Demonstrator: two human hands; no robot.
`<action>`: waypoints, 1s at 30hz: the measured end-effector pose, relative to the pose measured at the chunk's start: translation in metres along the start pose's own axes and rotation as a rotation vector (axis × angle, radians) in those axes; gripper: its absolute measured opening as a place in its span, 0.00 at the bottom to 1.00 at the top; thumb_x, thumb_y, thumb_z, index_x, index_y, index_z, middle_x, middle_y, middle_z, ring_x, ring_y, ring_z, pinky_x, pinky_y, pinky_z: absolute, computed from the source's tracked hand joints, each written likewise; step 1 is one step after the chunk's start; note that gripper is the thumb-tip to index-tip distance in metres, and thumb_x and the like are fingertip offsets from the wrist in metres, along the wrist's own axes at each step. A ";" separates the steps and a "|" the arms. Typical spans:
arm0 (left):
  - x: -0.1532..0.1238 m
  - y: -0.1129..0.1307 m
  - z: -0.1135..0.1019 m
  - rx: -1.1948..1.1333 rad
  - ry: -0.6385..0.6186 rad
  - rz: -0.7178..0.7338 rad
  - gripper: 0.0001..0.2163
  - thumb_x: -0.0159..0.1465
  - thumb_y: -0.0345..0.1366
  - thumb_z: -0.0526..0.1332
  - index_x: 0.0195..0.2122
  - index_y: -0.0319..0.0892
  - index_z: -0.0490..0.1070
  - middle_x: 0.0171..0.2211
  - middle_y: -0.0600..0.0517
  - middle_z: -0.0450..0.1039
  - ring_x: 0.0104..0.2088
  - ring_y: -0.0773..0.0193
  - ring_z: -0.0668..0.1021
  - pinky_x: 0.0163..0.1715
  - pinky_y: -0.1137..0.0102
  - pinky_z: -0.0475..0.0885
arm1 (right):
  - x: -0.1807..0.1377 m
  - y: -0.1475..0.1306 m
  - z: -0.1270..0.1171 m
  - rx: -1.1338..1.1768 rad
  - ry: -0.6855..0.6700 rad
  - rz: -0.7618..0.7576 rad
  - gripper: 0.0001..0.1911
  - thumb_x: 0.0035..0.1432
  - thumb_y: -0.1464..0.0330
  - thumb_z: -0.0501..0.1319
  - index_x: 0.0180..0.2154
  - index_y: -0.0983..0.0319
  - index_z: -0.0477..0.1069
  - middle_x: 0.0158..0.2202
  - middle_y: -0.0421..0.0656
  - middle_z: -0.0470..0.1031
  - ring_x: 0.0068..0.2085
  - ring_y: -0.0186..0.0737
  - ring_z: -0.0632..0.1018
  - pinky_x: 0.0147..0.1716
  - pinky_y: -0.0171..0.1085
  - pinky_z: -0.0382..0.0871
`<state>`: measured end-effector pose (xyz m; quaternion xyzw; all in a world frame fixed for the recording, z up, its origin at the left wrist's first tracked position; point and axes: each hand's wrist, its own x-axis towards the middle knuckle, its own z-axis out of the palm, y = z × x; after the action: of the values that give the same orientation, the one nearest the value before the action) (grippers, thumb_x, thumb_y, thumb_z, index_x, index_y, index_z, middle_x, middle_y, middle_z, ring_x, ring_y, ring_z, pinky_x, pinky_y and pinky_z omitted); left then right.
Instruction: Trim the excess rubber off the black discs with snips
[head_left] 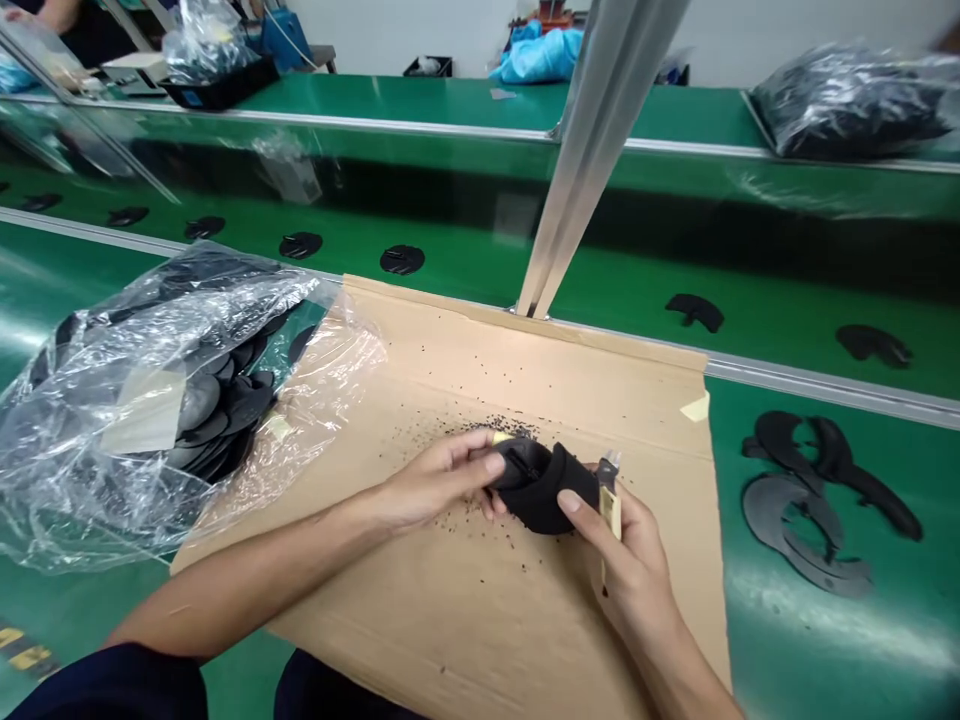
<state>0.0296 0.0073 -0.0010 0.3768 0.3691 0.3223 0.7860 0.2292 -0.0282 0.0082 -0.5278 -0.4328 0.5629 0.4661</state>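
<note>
Both hands hold a curved black padded piece (541,490) above a cardboard sheet (390,610). My left hand (450,475) is closed on its left end, thumb on top. At its right side my right hand (626,540) pinches it with the thumb. Tucked in the same hand is a slim yellowish tool (611,505) with a metal tip, which looks like a utility knife. Many tiny black bits (499,425) lie scattered on the cardboard behind and under the piece. The right fingers behind the piece are mostly hidden.
A clear plastic bag (187,390) of black discs covers the left side. Several curved black pieces (810,500) lie right of the cardboard. Behind runs a green conveyor (465,270) carrying spaced black parts. A metal post (592,150) rises behind the cardboard. A bagged load (855,100) sits on the shelf.
</note>
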 end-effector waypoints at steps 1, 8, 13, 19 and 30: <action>-0.001 0.001 -0.001 0.042 0.042 0.048 0.21 0.59 0.49 0.70 0.44 0.37 0.73 0.32 0.50 0.75 0.27 0.70 0.76 0.28 0.75 0.73 | 0.000 -0.002 0.000 -0.017 0.013 0.006 0.15 0.53 0.56 0.69 0.35 0.60 0.73 0.32 0.42 0.77 0.37 0.44 0.78 0.38 0.38 0.73; -0.004 0.014 -0.008 0.287 0.237 0.292 0.10 0.61 0.38 0.68 0.37 0.39 0.70 0.30 0.54 0.74 0.28 0.70 0.77 0.28 0.76 0.75 | -0.002 0.001 0.000 -0.048 0.132 0.021 0.17 0.54 0.53 0.68 0.35 0.61 0.76 0.34 0.43 0.79 0.36 0.44 0.77 0.41 0.42 0.73; -0.009 0.013 -0.005 0.427 0.142 0.373 0.12 0.63 0.38 0.66 0.45 0.41 0.70 0.38 0.51 0.75 0.31 0.70 0.76 0.27 0.76 0.74 | -0.001 0.012 0.003 0.019 0.008 0.016 0.19 0.55 0.56 0.68 0.45 0.59 0.77 0.44 0.46 0.81 0.45 0.48 0.79 0.49 0.45 0.73; -0.012 0.008 -0.005 0.593 0.169 0.322 0.14 0.64 0.35 0.66 0.49 0.41 0.67 0.41 0.50 0.77 0.41 0.64 0.80 0.40 0.71 0.77 | -0.005 0.005 0.009 -0.047 -0.058 -0.022 0.15 0.57 0.58 0.67 0.44 0.58 0.78 0.43 0.44 0.81 0.42 0.47 0.80 0.47 0.43 0.74; -0.008 0.003 -0.009 0.545 0.241 0.533 0.16 0.64 0.32 0.66 0.52 0.41 0.67 0.44 0.49 0.77 0.41 0.65 0.80 0.39 0.72 0.79 | -0.005 0.008 0.011 -0.063 -0.043 -0.052 0.13 0.57 0.57 0.67 0.40 0.59 0.77 0.39 0.44 0.80 0.39 0.44 0.78 0.44 0.42 0.74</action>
<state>0.0175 0.0060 0.0004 0.6135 0.4202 0.4472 0.4971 0.2182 -0.0343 0.0022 -0.5185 -0.4738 0.5482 0.4541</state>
